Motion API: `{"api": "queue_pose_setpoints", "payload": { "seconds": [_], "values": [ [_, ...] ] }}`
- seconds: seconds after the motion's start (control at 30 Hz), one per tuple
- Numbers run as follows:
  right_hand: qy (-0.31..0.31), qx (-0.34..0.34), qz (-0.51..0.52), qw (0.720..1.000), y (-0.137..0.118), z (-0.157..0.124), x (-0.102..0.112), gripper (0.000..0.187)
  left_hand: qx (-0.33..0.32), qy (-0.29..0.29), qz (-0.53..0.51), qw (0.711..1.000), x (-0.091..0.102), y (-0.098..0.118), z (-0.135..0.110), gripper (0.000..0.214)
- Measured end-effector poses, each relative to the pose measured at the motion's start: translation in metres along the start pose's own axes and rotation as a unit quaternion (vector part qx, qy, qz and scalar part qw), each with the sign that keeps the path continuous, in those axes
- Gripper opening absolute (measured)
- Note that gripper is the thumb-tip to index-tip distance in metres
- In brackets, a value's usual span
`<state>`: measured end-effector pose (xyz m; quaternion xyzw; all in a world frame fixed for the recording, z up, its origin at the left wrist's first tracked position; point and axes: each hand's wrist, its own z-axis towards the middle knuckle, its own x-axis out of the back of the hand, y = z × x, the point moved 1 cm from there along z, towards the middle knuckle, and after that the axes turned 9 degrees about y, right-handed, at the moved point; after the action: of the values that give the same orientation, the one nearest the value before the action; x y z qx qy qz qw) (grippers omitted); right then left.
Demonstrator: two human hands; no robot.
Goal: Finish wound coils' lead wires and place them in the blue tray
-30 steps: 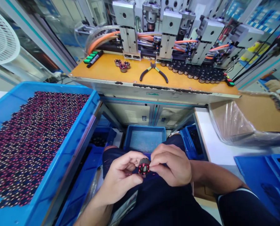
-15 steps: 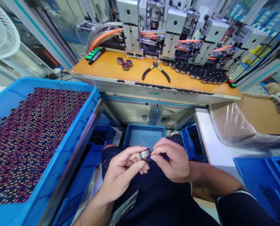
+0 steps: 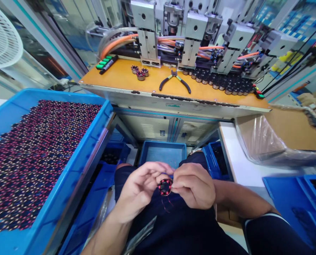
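A small ring-shaped motor stator [image 3: 165, 187] with red windings and a dark centre is held in front of my lap, one open face turned up toward me. Thin red wire ends hang below it. My left hand [image 3: 142, 187] has its fingers curled at the stator's upper left, the thumb lifted off to the side. On the other side, my right hand [image 3: 193, 186] pinches the stator's right edge between thumb and bent fingers. The fingertips partly hide the rim.
At left, a blue crate [image 3: 80, 141] holds rows of similar stators. On the orange bench [image 3: 115, 79] lie three stators [image 3: 140, 75], pliers [image 3: 174, 79], a black marker [image 3: 108, 65] and several dark capped parts [image 3: 221, 81]. Press machinery [image 3: 148, 42] stands behind; a blue bin [image 3: 163, 145] is below.
The stator has turned from showing its grey outer side to showing its wound face. My left thumb has come off it, and my right fingers have closed in on its edge.
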<state>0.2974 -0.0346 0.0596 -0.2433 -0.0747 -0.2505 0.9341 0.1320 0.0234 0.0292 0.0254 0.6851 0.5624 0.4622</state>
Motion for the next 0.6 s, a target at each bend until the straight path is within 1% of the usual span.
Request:
{"api": "queue_pose_setpoints", "payload": {
  "seconds": [0.03,0.1,0.17,0.23,0.33,0.43,0.5,0.53,0.6],
  "values": [
    [-0.003,0.017,0.0,1.0,0.001,0.0,0.0,0.01,0.038,-0.015,0.026,0.999,0.0,0.001,0.001,0.049],
    [-0.006,0.032,-0.009,0.999,0.002,-0.001,0.002,0.009,0.096,-0.037,0.068,0.992,-0.002,0.003,0.001,0.044],
    [-0.01,0.032,-0.03,0.999,0.002,0.0,0.005,0.011,0.101,-0.02,0.093,0.99,-0.005,0.006,0.001,0.031],
    [-0.017,0.02,-0.054,0.998,0.002,0.002,0.007,0.012,0.077,0.02,0.103,0.992,-0.009,0.008,0.001,0.021],
    [-0.016,-0.018,-0.084,0.996,0.001,0.003,0.008,0.014,0.028,0.062,0.094,0.993,-0.014,0.007,0.001,0.02],
    [-0.006,-0.045,-0.099,0.994,0.002,0.004,0.008,0.014,-0.027,0.073,0.071,0.994,-0.014,0.005,0.001,0.024],
    [0.001,-0.051,-0.097,0.994,0.002,0.004,0.008,0.013,-0.059,0.068,0.037,0.995,-0.013,0.004,0.001,0.024],
    [0.003,-0.049,-0.089,0.995,0.003,0.004,0.009,0.012,-0.066,0.065,0.016,0.996,-0.013,0.004,0.001,0.024],
    [0.001,-0.023,-0.065,0.998,0.004,0.005,0.009,0.012,-0.064,0.07,-0.03,0.995,-0.012,0.004,0.003,0.025]
  ]
}}
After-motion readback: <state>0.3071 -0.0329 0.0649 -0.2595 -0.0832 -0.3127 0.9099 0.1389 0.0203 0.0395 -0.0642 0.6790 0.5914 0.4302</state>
